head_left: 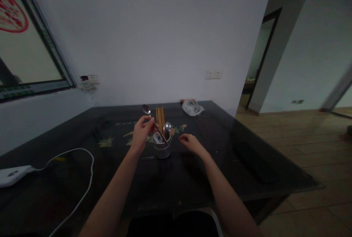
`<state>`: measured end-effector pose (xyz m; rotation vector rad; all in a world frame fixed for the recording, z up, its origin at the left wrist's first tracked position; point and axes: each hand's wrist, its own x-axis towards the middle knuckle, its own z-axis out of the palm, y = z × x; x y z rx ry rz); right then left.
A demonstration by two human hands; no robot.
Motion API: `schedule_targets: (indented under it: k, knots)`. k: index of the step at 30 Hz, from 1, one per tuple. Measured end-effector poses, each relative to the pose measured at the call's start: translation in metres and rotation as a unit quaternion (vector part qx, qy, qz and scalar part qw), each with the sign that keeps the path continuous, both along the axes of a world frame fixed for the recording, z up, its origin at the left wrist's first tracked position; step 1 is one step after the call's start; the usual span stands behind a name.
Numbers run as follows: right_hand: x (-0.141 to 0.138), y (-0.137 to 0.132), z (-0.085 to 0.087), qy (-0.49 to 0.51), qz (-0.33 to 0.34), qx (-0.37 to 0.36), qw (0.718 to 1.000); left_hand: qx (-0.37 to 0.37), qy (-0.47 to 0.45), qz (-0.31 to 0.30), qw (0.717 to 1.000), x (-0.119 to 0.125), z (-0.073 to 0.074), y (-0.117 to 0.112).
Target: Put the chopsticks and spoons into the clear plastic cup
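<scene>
My left hand (142,132) pinches a spoon (146,110) by its long dark handle. The metal bowl of that spoon points up and to the left, while the handle slants down to the right into a light grey cup (162,151). Several wooden chopsticks (160,117) stand upright in this cup, beside a second metal spoon (167,127) with its bowl up. A white utensil (157,138), perhaps another spoon, leans at the rim. Just right of the cup, apart from it, my right hand (191,143) hovers with fingers curled together and nothing visible in them.
The dark glossy table (115,167) has a floral print. A crumpled clear plastic bag (192,108) lies near the wall. On the left, a white power strip (15,175) trails a white cable (92,171). A dark flat object (255,161) lies on the right.
</scene>
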<state>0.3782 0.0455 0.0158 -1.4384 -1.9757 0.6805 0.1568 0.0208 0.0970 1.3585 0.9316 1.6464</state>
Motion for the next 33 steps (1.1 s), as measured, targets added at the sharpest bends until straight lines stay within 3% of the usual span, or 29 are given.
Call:
schedule_targets:
  k: [4, 8, 13, 20, 33]
  knots:
    - [-0.010, -0.002, -0.010, 0.088, 0.087, 0.015, 0.992, 0.024, -0.068, 0.081, 0.994, -0.018, -0.014, 0.013]
    - [-0.019, -0.003, -0.021, 0.120, 0.116, 0.003, 0.986, 0.058, -0.048, 0.133, 0.988, -0.020, -0.026, 0.017]
    - [-0.036, -0.006, -0.027, 0.171, 0.131, 0.023, 0.976, 0.064, 0.006, 0.108, 0.992, -0.011, -0.032, 0.018]
    - [-0.053, -0.012, -0.021, 0.212, 0.124, 0.051, 0.968, 0.058, 0.050, 0.064, 0.995, -0.004, -0.039, 0.022]
    - [-0.061, -0.008, -0.031, 0.253, 0.128, 0.052, 0.957, 0.061, 0.169, 0.076, 0.981, -0.001, -0.053, 0.028]
